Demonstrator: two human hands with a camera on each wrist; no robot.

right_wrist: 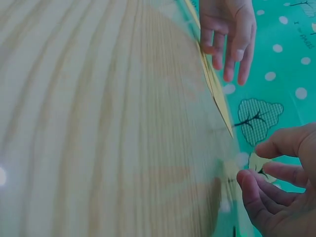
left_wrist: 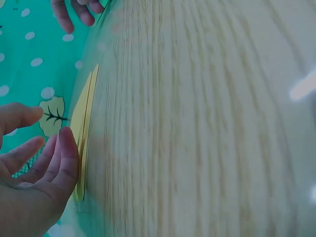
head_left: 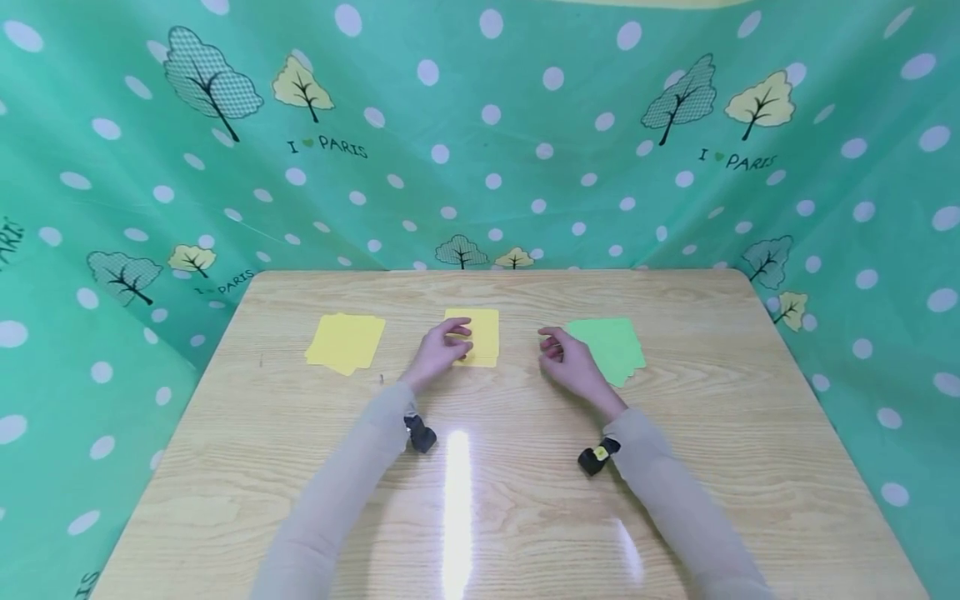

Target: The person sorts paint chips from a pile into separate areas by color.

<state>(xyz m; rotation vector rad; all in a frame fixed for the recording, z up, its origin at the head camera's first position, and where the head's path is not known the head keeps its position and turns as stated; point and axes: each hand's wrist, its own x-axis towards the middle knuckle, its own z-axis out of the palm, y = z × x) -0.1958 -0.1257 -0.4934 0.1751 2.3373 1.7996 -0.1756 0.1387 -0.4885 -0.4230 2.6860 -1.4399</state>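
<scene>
A stack of yellow paper squares (head_left: pixel 485 340) lies at the middle of the table. My left hand (head_left: pixel 437 350) is at its left side, fingers loosely bent and thumb apart from them, with nothing held. In the left wrist view its lower fingers are right beside the yellow stack (left_wrist: pixel 85 143); whether they touch it I cannot tell. My right hand (head_left: pixel 573 367) hovers just left of a fanned stack of green paper squares (head_left: pixel 613 346), its fingers relaxed and nothing between them. Another fanned stack of yellow squares (head_left: pixel 345 342) lies at the left.
All the paper lies on a light wood-grain table (head_left: pixel 525 500), with bright glare toward its front. A green dotted curtain (head_left: pixel 517 175) with printed trees hangs behind and along both sides. A small dark mark (head_left: pixel 381 379) shows near the left stack.
</scene>
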